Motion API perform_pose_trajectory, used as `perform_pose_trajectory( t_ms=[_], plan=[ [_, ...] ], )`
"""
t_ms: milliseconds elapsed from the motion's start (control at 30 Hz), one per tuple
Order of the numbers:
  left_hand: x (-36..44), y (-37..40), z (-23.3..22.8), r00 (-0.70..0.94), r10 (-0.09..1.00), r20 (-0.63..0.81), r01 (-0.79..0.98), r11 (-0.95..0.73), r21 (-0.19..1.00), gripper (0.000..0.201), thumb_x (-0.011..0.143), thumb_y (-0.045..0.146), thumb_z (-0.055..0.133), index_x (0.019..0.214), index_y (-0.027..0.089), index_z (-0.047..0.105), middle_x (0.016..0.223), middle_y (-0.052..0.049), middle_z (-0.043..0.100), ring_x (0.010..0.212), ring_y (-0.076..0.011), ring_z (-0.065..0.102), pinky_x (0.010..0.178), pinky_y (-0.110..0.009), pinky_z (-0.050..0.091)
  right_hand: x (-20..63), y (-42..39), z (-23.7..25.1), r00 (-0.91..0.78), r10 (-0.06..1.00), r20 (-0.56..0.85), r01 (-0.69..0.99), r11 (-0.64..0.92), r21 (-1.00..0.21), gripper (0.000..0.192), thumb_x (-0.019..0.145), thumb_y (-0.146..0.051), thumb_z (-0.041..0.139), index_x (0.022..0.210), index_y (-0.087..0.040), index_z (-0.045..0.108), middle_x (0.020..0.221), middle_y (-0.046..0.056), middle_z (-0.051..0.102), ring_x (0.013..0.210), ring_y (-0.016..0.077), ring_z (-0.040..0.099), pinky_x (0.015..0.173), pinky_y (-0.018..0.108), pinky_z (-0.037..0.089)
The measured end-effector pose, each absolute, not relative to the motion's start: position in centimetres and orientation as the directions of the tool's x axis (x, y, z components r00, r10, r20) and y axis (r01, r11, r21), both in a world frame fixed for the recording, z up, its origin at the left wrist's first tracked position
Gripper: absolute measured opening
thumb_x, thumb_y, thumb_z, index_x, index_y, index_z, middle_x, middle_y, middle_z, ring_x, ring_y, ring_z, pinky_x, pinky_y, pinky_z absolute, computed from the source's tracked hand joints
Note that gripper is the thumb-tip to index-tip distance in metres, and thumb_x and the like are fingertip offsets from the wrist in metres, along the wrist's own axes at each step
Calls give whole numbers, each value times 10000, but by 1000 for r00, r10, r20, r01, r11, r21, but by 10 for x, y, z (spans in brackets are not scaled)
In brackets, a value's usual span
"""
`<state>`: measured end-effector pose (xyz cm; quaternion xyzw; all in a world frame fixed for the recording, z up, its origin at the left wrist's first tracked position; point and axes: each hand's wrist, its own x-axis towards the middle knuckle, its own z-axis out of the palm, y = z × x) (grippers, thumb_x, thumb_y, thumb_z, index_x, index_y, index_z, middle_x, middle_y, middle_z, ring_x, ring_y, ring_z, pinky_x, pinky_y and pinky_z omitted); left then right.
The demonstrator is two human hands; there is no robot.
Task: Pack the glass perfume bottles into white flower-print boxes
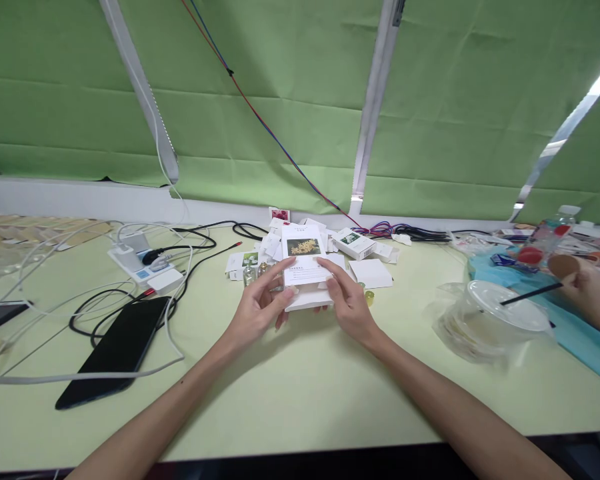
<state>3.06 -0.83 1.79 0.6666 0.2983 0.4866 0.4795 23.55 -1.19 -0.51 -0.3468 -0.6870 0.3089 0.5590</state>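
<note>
My left hand (260,303) and my right hand (347,300) together hold a small white box (307,297) just above the pale green table (300,393). A white card with a yellow flower picture (304,257) stands up out of the box, pinched between my fingers on both sides. Behind it lies a heap of small white boxes (355,243) and folded cards, with small glass vials (253,272) at the left of the heap.
A black phone (117,350) lies at the left among black and white cables, beside a white power strip (143,265). A clear lidded plastic container (490,320) stands at the right. Another person's hand (587,290) holds a brush at the far right.
</note>
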Motion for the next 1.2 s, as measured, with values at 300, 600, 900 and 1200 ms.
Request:
perform_pose_trajectory(
  t_ms=[300, 600, 900, 1200],
  plan=[
    [30, -7, 17, 431, 815, 387, -144, -362, 921, 866, 747, 328, 854, 1494, 335, 415, 1297, -134, 617, 693, -123, 667, 472, -164, 470, 236, -12, -4, -121, 824, 554, 99, 565, -819, 444, 1038, -481, 430, 1412, -274, 552, 1331, 93, 639, 651, 136, 681, 583, 306, 609],
    [33, -7, 18, 366, 862, 351, -75, -349, 934, 786, 781, 357, 821, 1469, 323, 442, 1114, -85, 667, 593, -99, 617, 413, -168, 460, 235, -13, -1, -138, 826, 547, 120, 562, -818, 426, 1038, -483, 428, 1398, -291, 551, 1106, 60, 715, 607, 146, 687, 606, 323, 598],
    [35, -9, 21, 291, 883, 368, -35, -374, 927, 656, 821, 399, 780, 1397, 242, 509, 751, 18, 618, 462, -75, 524, 418, -198, 472, 236, -14, -3, -164, 811, 562, 160, 584, -796, 467, 1053, -502, 377, 1432, -277, 532, 787, 18, 721, 613, 175, 673, 660, 341, 567],
    [36, -9, 21, 273, 880, 389, -45, -392, 919, 607, 822, 397, 779, 1358, 247, 537, 983, -49, 684, 463, -49, 528, 401, -189, 473, 237, -14, -3, -191, 794, 577, 166, 605, -779, 528, 1053, -544, 321, 1450, -262, 522, 694, 12, 704, 642, 192, 671, 672, 353, 573]
  ],
)
